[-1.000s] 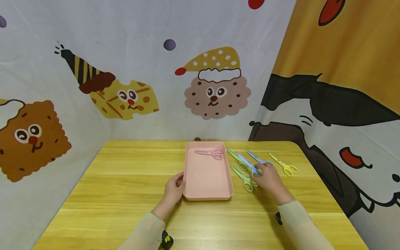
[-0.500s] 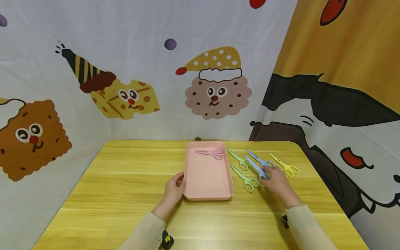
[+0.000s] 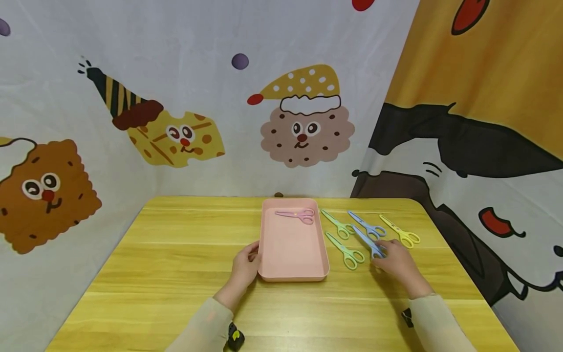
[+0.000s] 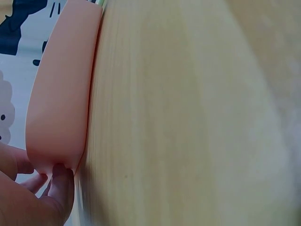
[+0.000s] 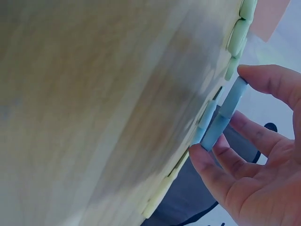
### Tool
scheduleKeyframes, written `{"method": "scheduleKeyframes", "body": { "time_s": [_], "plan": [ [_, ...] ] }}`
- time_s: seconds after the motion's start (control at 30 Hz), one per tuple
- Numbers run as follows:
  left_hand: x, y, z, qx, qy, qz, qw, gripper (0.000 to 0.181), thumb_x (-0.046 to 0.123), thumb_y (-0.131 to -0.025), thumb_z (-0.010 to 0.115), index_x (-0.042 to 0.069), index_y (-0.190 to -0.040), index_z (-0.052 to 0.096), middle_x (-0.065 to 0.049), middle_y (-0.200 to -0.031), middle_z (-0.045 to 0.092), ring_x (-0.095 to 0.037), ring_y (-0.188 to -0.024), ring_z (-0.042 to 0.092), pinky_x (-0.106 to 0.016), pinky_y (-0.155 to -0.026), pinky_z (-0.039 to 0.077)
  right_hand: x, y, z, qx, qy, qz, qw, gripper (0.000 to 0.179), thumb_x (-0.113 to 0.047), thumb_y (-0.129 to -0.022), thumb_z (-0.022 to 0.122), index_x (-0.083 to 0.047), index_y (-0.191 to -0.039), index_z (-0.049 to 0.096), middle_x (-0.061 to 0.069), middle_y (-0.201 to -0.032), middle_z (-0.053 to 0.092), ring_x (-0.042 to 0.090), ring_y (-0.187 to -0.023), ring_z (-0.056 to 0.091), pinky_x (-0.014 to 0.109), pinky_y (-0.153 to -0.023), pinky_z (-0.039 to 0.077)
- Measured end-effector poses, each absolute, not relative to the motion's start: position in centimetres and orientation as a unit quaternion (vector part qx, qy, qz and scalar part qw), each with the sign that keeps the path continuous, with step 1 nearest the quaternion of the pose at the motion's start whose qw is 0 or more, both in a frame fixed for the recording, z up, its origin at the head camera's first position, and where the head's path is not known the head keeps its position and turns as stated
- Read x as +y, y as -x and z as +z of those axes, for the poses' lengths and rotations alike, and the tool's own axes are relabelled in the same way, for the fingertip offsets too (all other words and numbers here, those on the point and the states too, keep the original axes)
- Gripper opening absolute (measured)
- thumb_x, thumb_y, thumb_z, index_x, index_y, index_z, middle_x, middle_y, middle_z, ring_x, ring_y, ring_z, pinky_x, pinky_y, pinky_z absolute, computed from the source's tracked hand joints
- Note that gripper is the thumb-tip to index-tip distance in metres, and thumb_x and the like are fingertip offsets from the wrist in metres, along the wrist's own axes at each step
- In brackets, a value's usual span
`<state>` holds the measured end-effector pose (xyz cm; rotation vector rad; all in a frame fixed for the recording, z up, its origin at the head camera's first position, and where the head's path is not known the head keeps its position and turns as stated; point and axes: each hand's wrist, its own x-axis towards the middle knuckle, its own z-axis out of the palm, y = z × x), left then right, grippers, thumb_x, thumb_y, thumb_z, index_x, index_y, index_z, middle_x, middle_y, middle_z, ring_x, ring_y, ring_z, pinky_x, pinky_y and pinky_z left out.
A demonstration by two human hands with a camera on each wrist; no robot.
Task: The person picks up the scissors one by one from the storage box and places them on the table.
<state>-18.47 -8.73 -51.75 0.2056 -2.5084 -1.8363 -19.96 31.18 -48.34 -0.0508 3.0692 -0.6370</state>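
My right hand (image 3: 398, 264) pinches a pair of blue scissors (image 3: 367, 240) by the handles, blades pointing away to the left. In the right wrist view the handle loops (image 5: 225, 113) of these scissors sit between thumb and fingertip, slightly off the tabletop. Just beyond lies a second pair of blue scissors (image 3: 366, 225). My left hand (image 3: 244, 266) holds the left side of a pink tray (image 3: 293, 280); in the left wrist view its thumb and fingers are at the tray wall (image 4: 63, 84). Inside the tray, near its far end, rest pink scissors (image 3: 296, 215).
Two pairs of green scissors, the far pair (image 3: 337, 225) and the near pair (image 3: 346, 251), lie right of the tray. Yellow scissors (image 3: 401, 232) are farther right. Everything stands on a wooden table (image 3: 184, 244) before a cartoon-printed cloth (image 3: 193, 88).
My right hand has moved right with the blue scissors, away from the green pairs and closer to the yellow pair. My left hand and the tray stay in place.
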Motion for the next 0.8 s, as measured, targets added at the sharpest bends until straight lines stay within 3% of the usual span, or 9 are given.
{"method": "scheduleKeyframes", "body": {
  "time_s": [0.8],
  "plan": [
    [-8.7, 18.6, -51.7, -0.797, -0.079, -0.598, 0.003, 0.038, 0.004, -0.093, 0.055, 0.002, -0.131, 0.054, -0.016, -0.121, 0.060, -0.027, -0.106, 0.060, -0.032, -0.085, 0.055, 32.5, 19.2, -48.0, 0.981, -0.001, -0.187, 0.055, 0.050, -0.021, -0.072, 0.072, 0.002, -0.116, 0.062, 0.026, -0.107, 0.056, 0.033, -0.085, 0.053, 0.045, -0.070, 0.047]
  ]
}}
